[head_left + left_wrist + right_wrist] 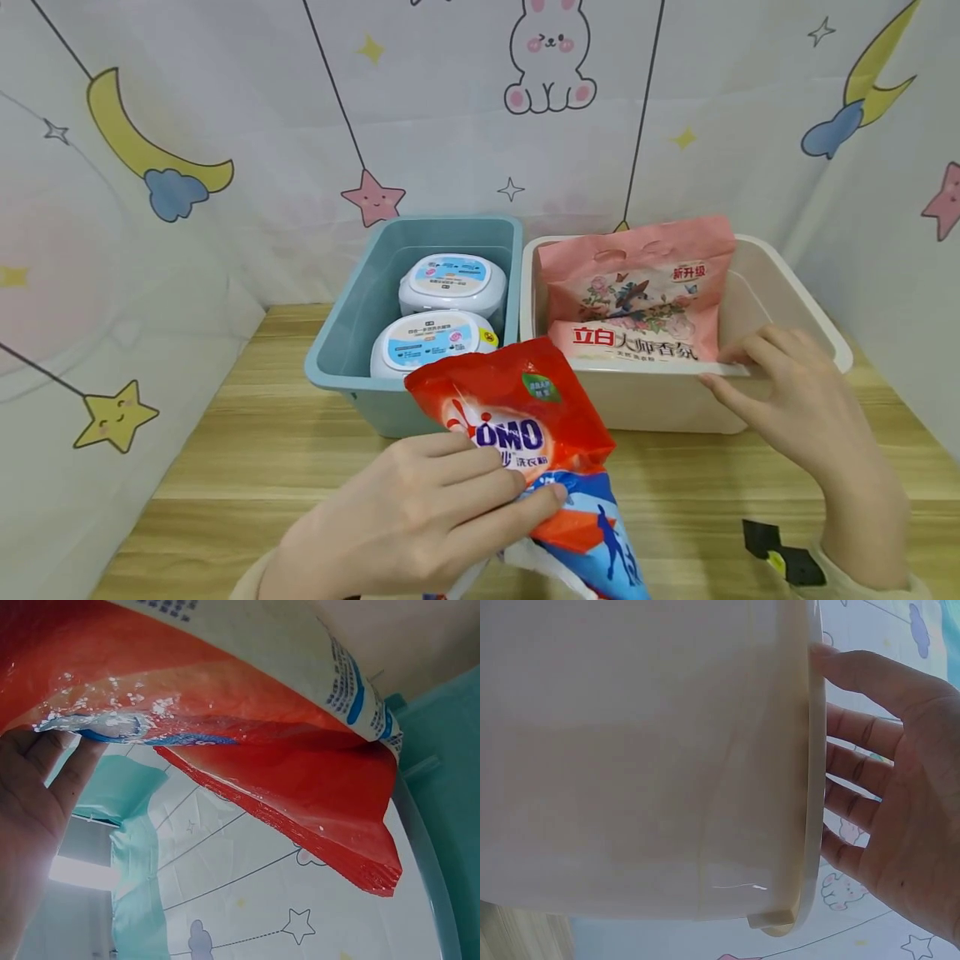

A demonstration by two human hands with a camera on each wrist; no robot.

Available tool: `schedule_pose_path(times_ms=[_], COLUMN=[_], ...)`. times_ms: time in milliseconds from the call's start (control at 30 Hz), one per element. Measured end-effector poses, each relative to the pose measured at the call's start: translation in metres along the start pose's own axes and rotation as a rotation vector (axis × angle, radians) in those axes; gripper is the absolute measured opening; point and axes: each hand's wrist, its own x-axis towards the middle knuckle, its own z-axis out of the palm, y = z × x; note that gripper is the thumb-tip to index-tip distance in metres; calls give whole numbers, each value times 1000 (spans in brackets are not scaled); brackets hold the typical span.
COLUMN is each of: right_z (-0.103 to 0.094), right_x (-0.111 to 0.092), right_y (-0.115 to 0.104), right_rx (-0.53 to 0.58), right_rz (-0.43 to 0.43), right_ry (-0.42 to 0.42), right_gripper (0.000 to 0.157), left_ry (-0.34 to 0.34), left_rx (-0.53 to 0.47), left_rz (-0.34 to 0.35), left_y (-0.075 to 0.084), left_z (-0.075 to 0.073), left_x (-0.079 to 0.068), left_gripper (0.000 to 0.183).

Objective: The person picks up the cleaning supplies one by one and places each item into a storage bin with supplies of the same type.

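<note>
In the head view my left hand (420,508) holds a red and blue OMO laundry powder bag (540,400) at the front, its fingers lying across the printed face. The bag is tilted, and its red top end overlaps the rim of the teal bin. From the left wrist view, the bag's underside (225,697) fills the upper part, with fingers (71,776) reaching behind it. My right hand (795,400) grips the front rim of the cream bin (652,400), thumb outside and fingers over the edge. A pink laundry powder bag (637,292) stands in that bin.
The teal bin (442,227) stands left of the cream one and holds two white tubs with blue labels, a rear tub (450,283) and a front tub (427,337). A wooden table (247,433) carries both bins, and a printed curtain (450,100) hangs behind.
</note>
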Motion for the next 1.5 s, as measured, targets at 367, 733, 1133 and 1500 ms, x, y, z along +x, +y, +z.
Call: schedule_pose_path(times_ms=[367,733,1133,1500], right_z=[-1,-1,-1,-1], right_x=[0,-1,-1,-1], right_y=[-2,-1,0,-2], right_rx=[-6,-11,-11,-8], right_rz=[11,10,8,10], right_ry=[-17,-29,-38,-37], right_gripper=[27,27,25,25], left_ry=[78,50,116,184], left_rx=[57,44,65,78], left_rz=[1,4,27,44], left_y=[-9,-10,-16,-26], left_z=[0,-2,-3,-5], left_x=[9,13,20,29], left_gripper=[38,41,37,29])
